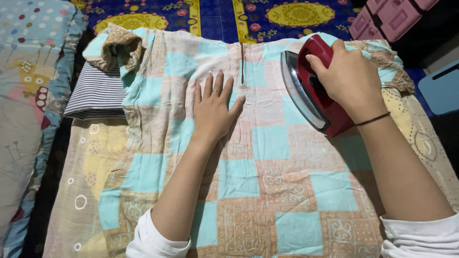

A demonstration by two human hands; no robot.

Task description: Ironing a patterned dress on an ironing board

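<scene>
A patchwork garment (267, 157) in turquoise, pink and tan squares lies spread flat on a padded cloth. My left hand (214, 107) rests palm down on it near the neck slit, fingers spread, a ring on one finger. My right hand (351, 79) grips the handle of a red iron (311, 93), which is tilted up on its side with the shiny soleplate facing left, at the garment's right shoulder. A dark band sits on my right wrist.
A striped folded cloth (95, 93) lies at the left under the garment's sleeve. A dotted quilt (28, 91) runs along the far left. Pink plastic drawers (389, 16) and a blue lid (442, 88) stand at the upper right, on a blue patterned mat (215, 14).
</scene>
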